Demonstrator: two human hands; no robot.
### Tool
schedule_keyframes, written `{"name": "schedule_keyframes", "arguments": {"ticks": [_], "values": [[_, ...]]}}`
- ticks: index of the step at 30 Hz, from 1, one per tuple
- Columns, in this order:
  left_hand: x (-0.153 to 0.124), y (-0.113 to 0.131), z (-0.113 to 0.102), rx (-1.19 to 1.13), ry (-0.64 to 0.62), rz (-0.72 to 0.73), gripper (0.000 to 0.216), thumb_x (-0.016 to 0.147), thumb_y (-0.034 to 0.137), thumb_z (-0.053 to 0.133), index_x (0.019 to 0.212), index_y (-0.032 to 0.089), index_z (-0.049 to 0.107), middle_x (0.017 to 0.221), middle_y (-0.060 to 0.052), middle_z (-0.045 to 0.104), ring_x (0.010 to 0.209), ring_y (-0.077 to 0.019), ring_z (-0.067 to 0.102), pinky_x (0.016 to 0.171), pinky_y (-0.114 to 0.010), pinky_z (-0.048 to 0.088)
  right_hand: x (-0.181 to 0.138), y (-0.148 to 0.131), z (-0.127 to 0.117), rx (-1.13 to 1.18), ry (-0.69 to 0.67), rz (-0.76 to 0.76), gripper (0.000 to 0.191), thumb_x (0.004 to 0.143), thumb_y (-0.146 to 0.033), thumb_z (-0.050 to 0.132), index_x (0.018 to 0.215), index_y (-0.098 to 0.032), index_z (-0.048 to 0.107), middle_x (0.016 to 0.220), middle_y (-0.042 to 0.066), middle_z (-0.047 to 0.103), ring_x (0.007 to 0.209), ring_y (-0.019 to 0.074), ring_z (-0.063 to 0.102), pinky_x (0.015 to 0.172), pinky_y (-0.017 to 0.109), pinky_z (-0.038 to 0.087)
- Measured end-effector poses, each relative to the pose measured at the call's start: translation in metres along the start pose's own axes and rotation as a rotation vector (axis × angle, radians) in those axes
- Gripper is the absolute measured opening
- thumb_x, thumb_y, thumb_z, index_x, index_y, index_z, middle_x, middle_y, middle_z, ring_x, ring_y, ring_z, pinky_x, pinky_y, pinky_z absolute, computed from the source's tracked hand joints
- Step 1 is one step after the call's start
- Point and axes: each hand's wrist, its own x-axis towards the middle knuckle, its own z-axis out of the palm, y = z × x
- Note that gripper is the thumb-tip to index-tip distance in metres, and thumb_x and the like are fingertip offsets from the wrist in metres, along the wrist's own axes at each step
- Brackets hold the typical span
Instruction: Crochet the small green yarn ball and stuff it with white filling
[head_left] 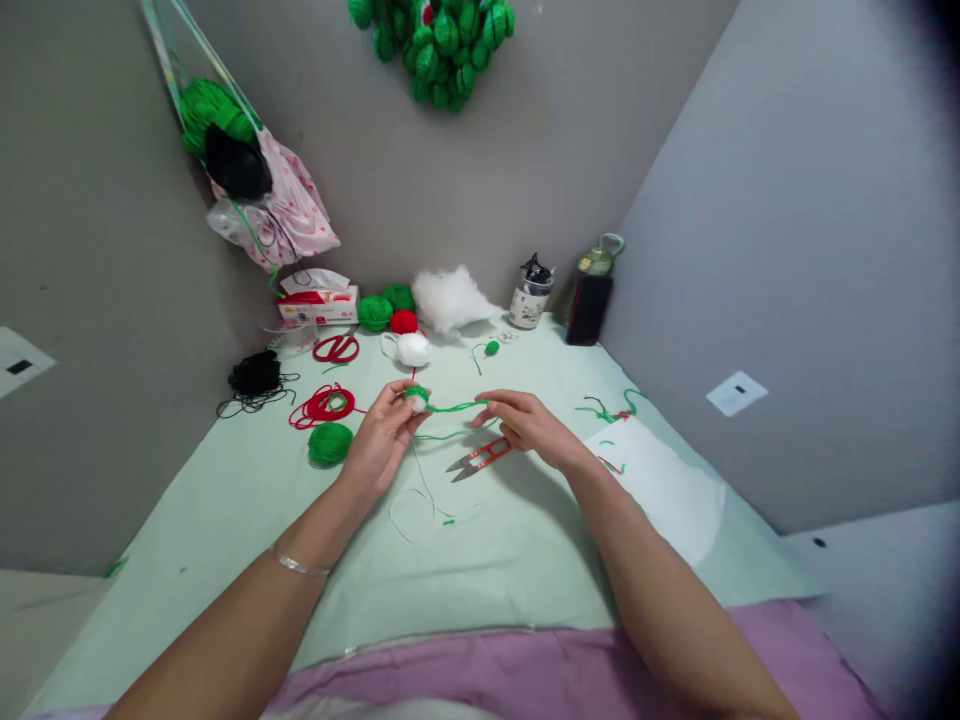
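My left hand (pixel 381 435) pinches a small green crocheted piece (pixel 417 393) with white stuffing showing at its underside. From that piece a doubled strand of green yarn (pixel 456 407) runs across to my right hand (pixel 525 425), whose fingers are closed on it. Just below my right hand lies a pair of thread snips (pixel 480 460) with orange-red handles, blades pointing left. A thin pale thread (pixel 425 478) trails in a loop on the table under the hands. To the left of my left hand sits a ball of green yarn (pixel 330 444).
Behind the hands stand white stuffing (pixel 451 300), a white yarn ball (pixel 412 349), red scissors (pixel 336 349), a tissue box (pixel 330 305), a pen cup (pixel 530 303) and a dark phone (pixel 589 310). Red yarn (pixel 322 406) and black yarn (pixel 255 374) lie left. Paper (pixel 667 490) lies right.
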Motion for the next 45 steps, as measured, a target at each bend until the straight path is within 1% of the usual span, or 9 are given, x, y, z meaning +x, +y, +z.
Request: {"name": "schedule_keyframes", "arguments": {"ticks": [6,15,20,25,28,32,36,40,45], "values": [[0.008,-0.005,-0.010,-0.139,0.063,-0.052,0.012,0.086,0.015,0.073,0.096,0.017,0.068,0.091,-0.001,0.068,0.078,-0.0096,0.065,0.083,-0.024,0.057,-0.013,-0.010,-0.006,-0.092,-0.408,0.121,0.050,0.098,-0.044,0.059,0.142,-0.021,0.059,0.120,0.011,0.077,0.046,0.0048,0.031,0.044,0.027,0.029],[0.023,-0.004,-0.034,-0.175,0.223,-0.012,0.039,0.099,0.037,0.065,0.133,0.017,0.062,0.134,-0.012,0.065,0.112,-0.0265,0.068,0.093,-0.048,0.060,-0.025,-0.028,-0.002,-0.197,-0.532,0.126,0.038,0.096,-0.049,0.062,0.123,-0.023,0.061,0.107,0.005,0.074,0.050,0.0052,0.034,0.042,0.022,0.026],[0.015,-0.001,-0.020,-0.181,0.134,-0.036,0.010,0.092,0.016,0.070,0.102,0.017,0.069,0.103,-0.004,0.071,0.085,-0.0128,0.066,0.085,-0.028,0.057,-0.012,-0.009,-0.020,-0.414,-0.030,-0.002,0.028,0.098,-0.042,0.055,0.115,-0.023,0.066,0.111,0.008,0.077,0.057,0.0102,0.047,0.053,0.026,0.041],[-0.004,-0.001,0.003,-0.102,0.008,-0.076,0.016,0.081,0.015,0.077,0.095,0.018,0.071,0.098,-0.004,0.073,0.082,-0.0120,0.063,0.076,-0.021,0.051,0.004,0.011,-0.011,-0.511,0.267,-0.074,0.025,0.093,-0.029,0.058,0.112,-0.016,0.067,0.128,0.020,0.068,0.115,0.0304,0.061,0.096,0.045,0.049],[-0.015,-0.004,0.013,-0.039,-0.044,-0.091,0.018,0.080,0.019,0.079,0.097,0.018,0.072,0.093,-0.002,0.072,0.077,-0.0117,0.059,0.069,-0.020,0.047,0.002,0.008,0.014,-0.446,0.217,-0.141,0.036,0.096,-0.039,0.057,0.127,-0.021,0.063,0.132,0.014,0.069,0.118,0.0262,0.064,0.098,0.039,0.051],[-0.020,-0.007,0.019,0.007,-0.044,-0.071,0.020,0.081,0.023,0.078,0.099,0.020,0.071,0.093,0.000,0.070,0.082,-0.0128,0.059,0.075,-0.022,0.046,-0.007,0.002,0.045,-0.115,-0.119,-0.143,0.032,0.093,-0.047,0.065,0.110,-0.021,0.069,0.084,0.004,0.073,0.079,0.0196,0.070,0.069,0.030,0.054],[-0.018,-0.009,0.017,0.029,0.008,-0.046,0.020,0.081,0.026,0.077,0.098,0.021,0.068,0.099,0.000,0.070,0.086,-0.0126,0.058,0.081,-0.023,0.045,-0.009,-0.002,0.048,-0.090,0.028,-0.200,0.035,0.094,-0.047,0.063,0.072,-0.020,0.064,0.071,0.001,0.062,0.068,0.0150,0.058,0.064,0.028,0.047],[-0.020,-0.013,0.019,0.051,0.020,-0.056,0.021,0.080,0.028,0.078,0.096,0.020,0.067,0.089,0.001,0.066,0.081,-0.0130,0.058,0.080,-0.025,0.046,-0.010,-0.010,0.045,0.139,0.163,-0.337,0.036,0.090,-0.043,0.069,0.066,-0.020,0.057,0.102,0.006,0.070,0.088,0.0167,0.063,0.076,0.029,0.050],[-0.026,-0.014,0.024,0.091,0.008,-0.034,0.024,0.082,0.030,0.077,0.102,0.021,0.068,0.092,0.000,0.067,0.083,-0.0145,0.059,0.083,-0.027,0.047,-0.009,-0.012,0.049,0.295,0.170,-0.181,0.027,0.085,-0.044,0.073,0.086,-0.023,0.057,0.089,0.000,0.068,0.048,0.0072,0.044,0.046,0.023,0.031]]}}
